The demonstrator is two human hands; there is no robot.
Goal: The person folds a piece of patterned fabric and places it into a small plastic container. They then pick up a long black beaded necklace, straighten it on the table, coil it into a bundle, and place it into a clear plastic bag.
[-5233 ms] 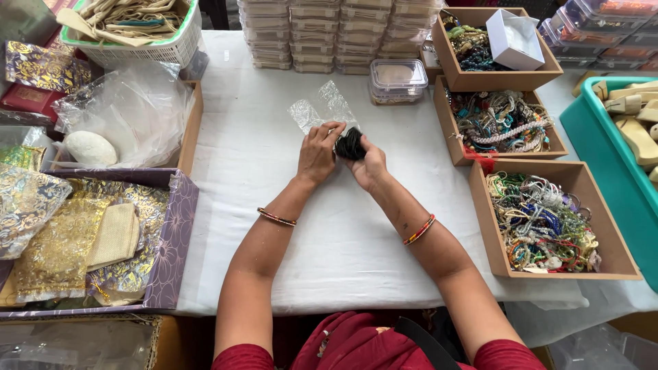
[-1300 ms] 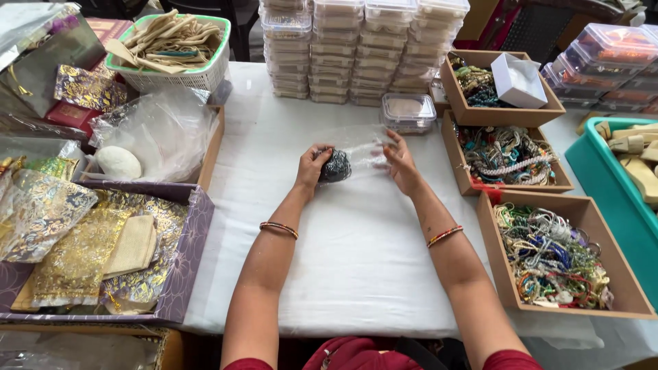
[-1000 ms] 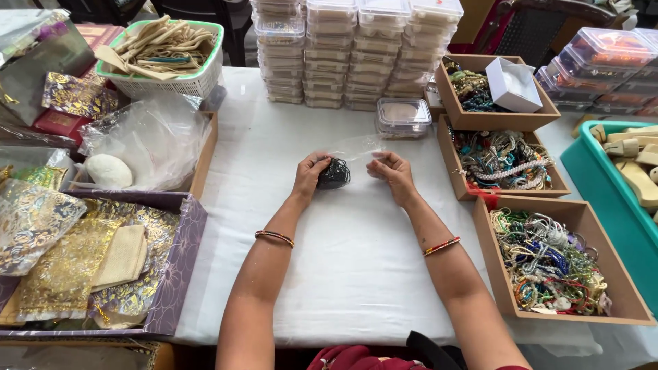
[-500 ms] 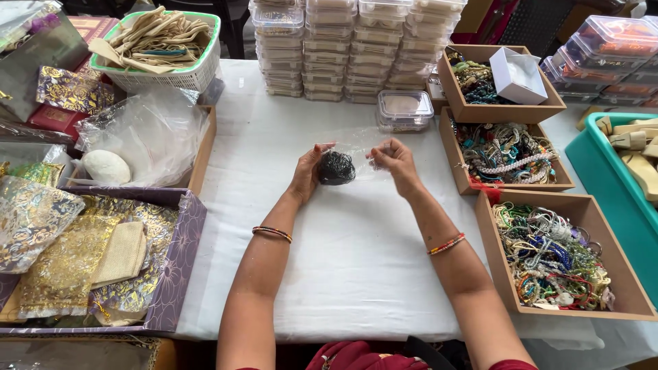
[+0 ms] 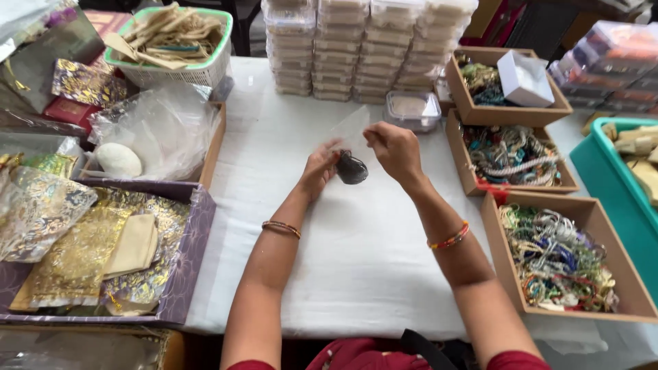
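Both my hands hold a small clear plastic bag (image 5: 348, 140) above the white table (image 5: 343, 260). A dark bundle of beads (image 5: 351, 168) sits in the bottom of the bag. My left hand (image 5: 319, 168) pinches the bag's left side beside the bundle. My right hand (image 5: 393, 149) pinches the bag's top right edge. Each wrist wears a thin bangle.
Three cardboard trays (image 5: 620, 288) of tangled coloured jewellery line the right side. Stacked clear lidded boxes (image 5: 363, 41) stand at the back, one single box (image 5: 411, 109) nearer. A purple tray (image 5: 192, 260) of gold pouches, a plastic sheet with a white lump (image 5: 118, 159) and a green basket (image 5: 171, 41) are left.
The dark bundle went from bare in my hands into the clear bag. In the last second my hands lifted slightly and the bag hangs between them.
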